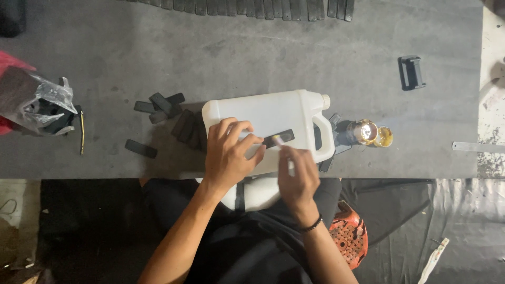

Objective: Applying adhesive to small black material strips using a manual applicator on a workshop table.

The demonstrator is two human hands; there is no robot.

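left hand: centre of frame, fingers spread flat on the white jug, fingertips pinning the left end of a black strip; looks like it's steadying the strip so it won't slide.
right hand: just right of and below the left one, pinched shut on a small thin tool (can't tell what kind), its tip touching the strip's right end.
black strip: lies flat on the jug's upper face, slightly tilted, between the two hands, both touching it.
white jug: on its side at the near table edge, cap toward the right, serving as a work surface.
loose strips: scattered left of the jug on the grey table; more in a row along the top edge.
small tin: open, just right of the jug, within reach of the right hand.
plastic bag: far left.
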